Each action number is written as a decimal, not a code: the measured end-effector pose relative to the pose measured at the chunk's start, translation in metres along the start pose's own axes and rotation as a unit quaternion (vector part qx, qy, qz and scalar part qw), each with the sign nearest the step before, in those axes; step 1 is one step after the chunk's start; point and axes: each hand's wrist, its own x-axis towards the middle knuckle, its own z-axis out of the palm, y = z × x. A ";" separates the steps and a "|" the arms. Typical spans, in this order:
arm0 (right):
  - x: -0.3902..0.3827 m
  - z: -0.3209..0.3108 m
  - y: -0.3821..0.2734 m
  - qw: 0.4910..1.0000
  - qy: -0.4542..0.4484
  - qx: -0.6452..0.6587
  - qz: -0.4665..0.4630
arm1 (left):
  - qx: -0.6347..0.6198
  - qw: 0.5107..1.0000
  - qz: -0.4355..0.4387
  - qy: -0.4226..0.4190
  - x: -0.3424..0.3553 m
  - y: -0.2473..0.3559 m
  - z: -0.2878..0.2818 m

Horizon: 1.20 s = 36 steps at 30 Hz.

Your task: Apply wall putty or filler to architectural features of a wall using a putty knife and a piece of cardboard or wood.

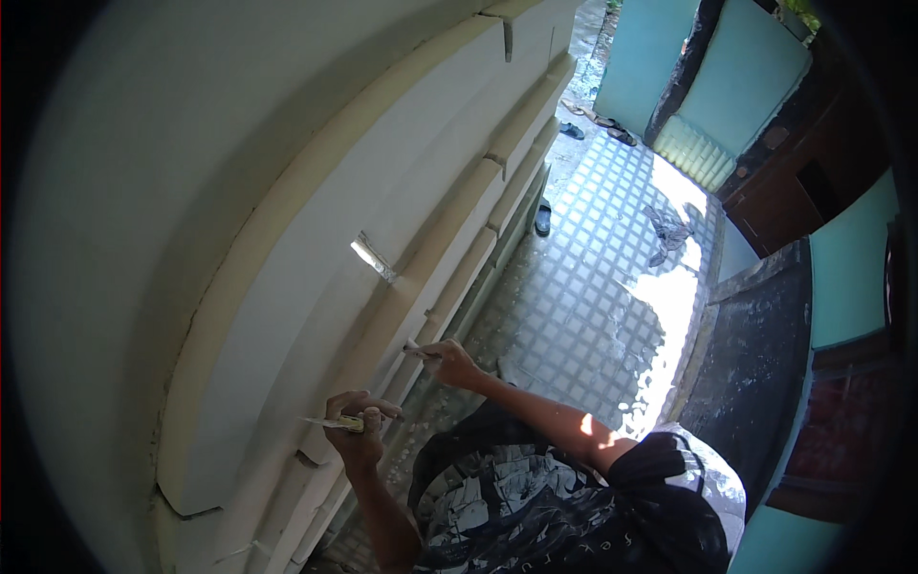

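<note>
My left hand (356, 429) is closed around a putty knife (346, 422) with a yellowish handle. Its thin blade points left toward the cream stepped moulding (382, 330). Slightly farther off, my right hand (451, 365) is closed on a small flat tool (413, 350), which looks like another scraper. That tool's tip is at the moulding's lower ledge; whether it touches cannot be told. Dark gaps cut across the moulding in several places, and a bright slot (373, 256) opens in the white face above it.
A plain wall (105, 239) rises on the left. Tiled floor (574, 287) stretches ahead and right, with a dark sandal (543, 218), more footwear (620, 136) and a crumpled cloth (667, 232). A brown cabinet (813, 182) and a dark panel (741, 368) stand at right.
</note>
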 end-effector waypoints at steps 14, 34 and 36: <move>0.001 -0.089 0.040 0.986 -0.090 -0.100 0.101 | 0.033 0.997 0.025 -0.057 0.048 -0.035 0.026; 0.094 -0.180 0.150 0.934 0.111 -0.113 0.320 | 0.208 0.973 -0.033 -0.094 0.099 -0.026 0.069; 0.103 -0.196 0.163 0.932 0.126 -0.130 0.313 | 0.350 0.930 0.031 -0.112 0.099 -0.032 0.069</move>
